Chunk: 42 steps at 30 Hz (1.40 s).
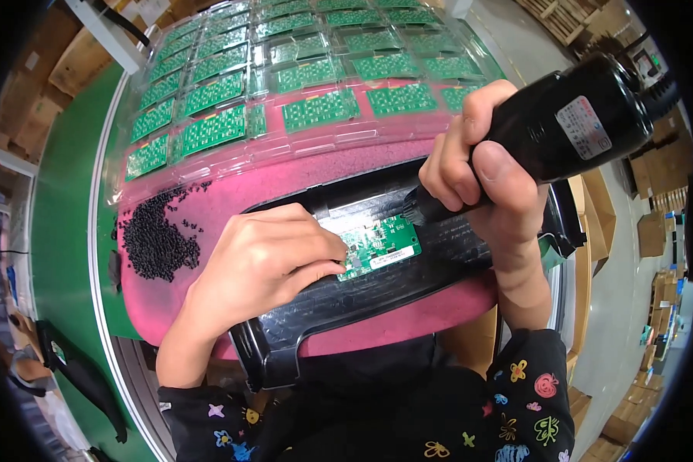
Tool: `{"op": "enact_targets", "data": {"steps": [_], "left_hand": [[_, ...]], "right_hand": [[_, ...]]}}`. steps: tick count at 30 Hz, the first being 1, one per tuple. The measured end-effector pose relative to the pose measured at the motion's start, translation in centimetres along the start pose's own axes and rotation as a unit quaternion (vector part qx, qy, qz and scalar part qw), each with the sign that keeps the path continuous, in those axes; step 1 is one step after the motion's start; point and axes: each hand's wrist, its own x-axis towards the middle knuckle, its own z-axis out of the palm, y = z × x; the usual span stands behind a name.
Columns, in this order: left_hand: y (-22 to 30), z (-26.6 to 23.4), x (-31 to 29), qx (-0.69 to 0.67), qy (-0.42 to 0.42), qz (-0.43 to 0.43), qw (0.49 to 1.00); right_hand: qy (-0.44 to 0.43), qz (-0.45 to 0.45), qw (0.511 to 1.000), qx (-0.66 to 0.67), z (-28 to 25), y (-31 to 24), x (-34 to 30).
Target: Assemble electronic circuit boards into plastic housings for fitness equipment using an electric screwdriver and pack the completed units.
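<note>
A green circuit board [385,243] lies in a long black plastic housing [446,245] in front of me. My left hand [273,258] is closed in a pinch at the board's left end; whatever is between the fingertips is hidden. Wrapped round a black electric screwdriver [547,127] is my right hand [493,165]. The driver slants down to the left, its ribbed nose at the board's upper right corner. Its bit cannot be made out. Left of the housing, a pile of small black screws [158,239] is spread on the pink mat [231,192].
Clear plastic trays [316,142] with rows of green circuit boards [214,129] fill the far side. A green bench surface [65,208] runs along the left, with a black curved part [85,377] lower down. Cardboard boxes [654,235] stand at the right.
</note>
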Motion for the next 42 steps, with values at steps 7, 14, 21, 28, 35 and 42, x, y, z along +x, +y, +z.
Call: {"op": "enact_targets", "data": {"steps": [7,14,21,28,35,42], "left_hand": [[0.0,0.0,-0.1,0.049,-0.056,0.002,0.997],[-0.2,0.0,-0.4,-0.01,-0.067,-0.061,0.996],[-0.2,0.0,-0.5,-0.002,-0.081,-0.076,0.994],[-0.1,0.3,0.2,-0.01,-0.037,-0.065,0.997],[-0.4,0.4,0.0,-0.099,-0.019,-0.074,0.992],[-0.9,0.6,-0.2,-0.096,-0.058,-0.05,0.992]], "right_hand": [[-0.014,0.005,1.0,-0.012,-0.1,0.4,0.2],[-0.072,0.013,0.996,-0.044,-0.2,0.3,0.7],[-0.059,-0.03,0.997,-0.046,0.6,1.2,0.3],[-0.08,-0.073,0.967,0.232,0.5,-0.7,-1.1],[-0.063,-0.112,0.963,0.236,1.6,0.2,-2.0],[-0.079,-0.164,0.951,0.248,2.4,0.6,-2.4]]}}
